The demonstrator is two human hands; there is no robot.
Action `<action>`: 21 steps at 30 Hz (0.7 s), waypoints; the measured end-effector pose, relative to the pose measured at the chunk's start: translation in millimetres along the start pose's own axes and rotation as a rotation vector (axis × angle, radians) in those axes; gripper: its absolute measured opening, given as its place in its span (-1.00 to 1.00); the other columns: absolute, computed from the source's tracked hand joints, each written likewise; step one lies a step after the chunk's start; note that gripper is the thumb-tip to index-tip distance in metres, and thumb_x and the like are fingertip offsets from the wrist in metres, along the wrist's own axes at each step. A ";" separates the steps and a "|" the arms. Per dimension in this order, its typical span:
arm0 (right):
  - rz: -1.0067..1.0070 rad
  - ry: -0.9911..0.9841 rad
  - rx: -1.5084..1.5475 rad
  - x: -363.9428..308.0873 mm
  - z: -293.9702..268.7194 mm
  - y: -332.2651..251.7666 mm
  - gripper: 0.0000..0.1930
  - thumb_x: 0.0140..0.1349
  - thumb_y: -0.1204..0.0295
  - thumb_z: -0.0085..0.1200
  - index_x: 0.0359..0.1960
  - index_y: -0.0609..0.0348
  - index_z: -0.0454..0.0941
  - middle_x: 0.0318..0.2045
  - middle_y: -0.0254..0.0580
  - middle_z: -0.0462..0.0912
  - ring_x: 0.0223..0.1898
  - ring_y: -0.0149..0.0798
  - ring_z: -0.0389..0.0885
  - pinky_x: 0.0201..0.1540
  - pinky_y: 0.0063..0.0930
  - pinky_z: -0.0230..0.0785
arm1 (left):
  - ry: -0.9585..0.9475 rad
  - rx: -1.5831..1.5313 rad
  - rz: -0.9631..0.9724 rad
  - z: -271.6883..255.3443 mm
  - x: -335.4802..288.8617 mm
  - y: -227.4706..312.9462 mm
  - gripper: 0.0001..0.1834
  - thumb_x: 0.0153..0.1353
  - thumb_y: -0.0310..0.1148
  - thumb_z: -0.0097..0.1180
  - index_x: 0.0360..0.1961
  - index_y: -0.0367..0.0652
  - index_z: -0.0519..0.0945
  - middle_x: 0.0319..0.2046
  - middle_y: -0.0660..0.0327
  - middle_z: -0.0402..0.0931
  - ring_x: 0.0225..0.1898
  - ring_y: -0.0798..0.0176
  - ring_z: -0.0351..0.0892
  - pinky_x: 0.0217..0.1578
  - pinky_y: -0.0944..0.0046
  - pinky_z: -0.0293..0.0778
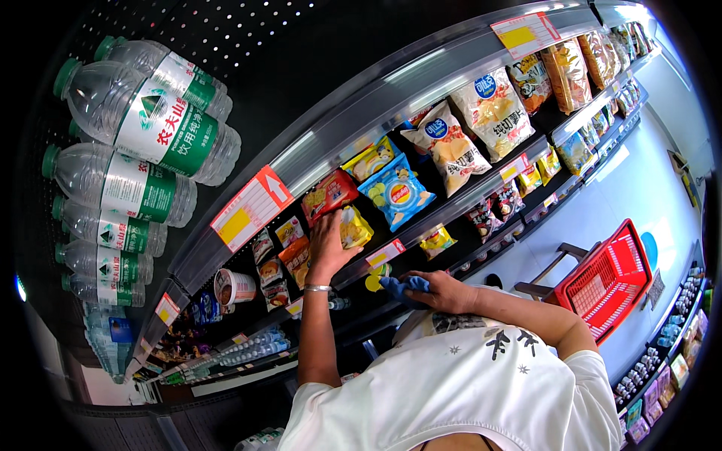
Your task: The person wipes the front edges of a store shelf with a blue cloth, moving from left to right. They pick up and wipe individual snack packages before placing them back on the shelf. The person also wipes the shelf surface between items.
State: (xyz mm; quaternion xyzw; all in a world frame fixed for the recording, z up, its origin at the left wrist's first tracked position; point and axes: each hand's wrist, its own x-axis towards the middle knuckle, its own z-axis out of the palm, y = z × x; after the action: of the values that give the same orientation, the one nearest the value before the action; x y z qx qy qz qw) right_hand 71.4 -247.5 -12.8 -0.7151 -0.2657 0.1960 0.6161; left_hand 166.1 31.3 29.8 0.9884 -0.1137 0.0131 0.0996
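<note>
On the snack shelf in front of me, my left hand (331, 244) has its fingers along the left side of a small yellow snack bag (355, 228), with its thumb at the lower edge. Just beyond the fingertips lies a red snack bag (329, 195). A blue chip bag (396, 192) leans to the right of the yellow one, and another yellow bag (371, 158) stands behind it. Closer to my body, my right hand (445, 293) is closed around a bunched blue cloth (406, 289), below the shelf's front edge.
Large chip bags (495, 113) fill the shelf farther right. Several water bottles (150, 113) stand at the upper left. A paper tub (234, 287) and small packs sit left of my arm. A red shopping basket (605, 279) is at the right, above the pale floor (609, 195).
</note>
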 end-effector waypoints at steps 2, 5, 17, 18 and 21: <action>0.017 0.002 0.004 -1.6 -3.7 -4.7 -0.58 0.32 0.24 0.12 0.10 0.25 0.45 -0.36 0.32 0.61 -0.29 0.28 0.61 -0.23 -0.12 0.48 | 0.010 -0.057 0.023 -1.8 3.4 0.6 -0.03 -0.13 -0.18 0.52 0.31 -0.17 0.30 0.19 -0.08 0.36 0.24 -0.16 0.32 0.25 -0.03 0.26; 0.044 -0.001 0.015 -2.7 -7.2 -9.8 -0.57 0.32 0.23 0.11 0.11 0.26 0.45 -0.33 0.31 0.63 -0.26 0.27 0.62 -0.19 -0.13 0.49 | 0.142 -0.270 0.094 -6.6 14.7 -5.4 -0.21 -0.03 -0.21 0.45 0.21 -0.24 0.38 0.15 -0.09 0.40 0.21 -0.18 0.34 0.24 -0.05 0.26; 0.081 0.071 -0.046 -10.9 -8.1 -4.8 -0.52 0.34 0.17 0.09 0.13 0.30 0.43 -0.21 0.25 0.65 -0.15 0.21 0.65 -0.06 -0.16 0.50 | 0.195 -0.030 0.135 20.3 86.1 -60.7 -0.07 -0.09 -0.08 0.45 0.27 -0.26 0.31 0.15 -0.16 0.39 0.17 -0.23 0.37 0.20 -0.06 0.31; 0.088 0.083 -0.065 -11.2 -7.5 -1.0 -0.52 0.35 0.16 0.08 0.12 0.29 0.44 -0.22 0.25 0.65 -0.16 0.22 0.65 -0.06 -0.16 0.50 | 0.094 -0.081 0.090 20.6 91.8 -64.3 0.00 -0.09 -0.06 0.45 0.33 -0.22 0.24 0.24 -0.16 0.33 0.26 -0.26 0.28 0.27 -0.09 0.22; 0.086 0.073 -0.037 -12.2 -9.2 -0.4 -0.55 0.37 0.11 0.04 0.07 0.22 0.45 -0.22 0.21 0.66 -0.15 0.21 0.64 -0.07 -0.13 0.48 | 0.083 -0.051 0.087 21.1 99.1 -62.3 -0.04 -0.10 -0.08 0.46 0.29 -0.22 0.29 0.18 -0.16 0.38 0.20 -0.26 0.34 0.22 -0.10 0.28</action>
State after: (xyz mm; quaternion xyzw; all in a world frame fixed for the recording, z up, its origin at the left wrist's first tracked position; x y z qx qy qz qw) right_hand 67.4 -262.1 -11.5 -0.7441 -0.2155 0.1910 0.6029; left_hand 276.8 64.5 1.9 0.9783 -0.1526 0.0558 0.1286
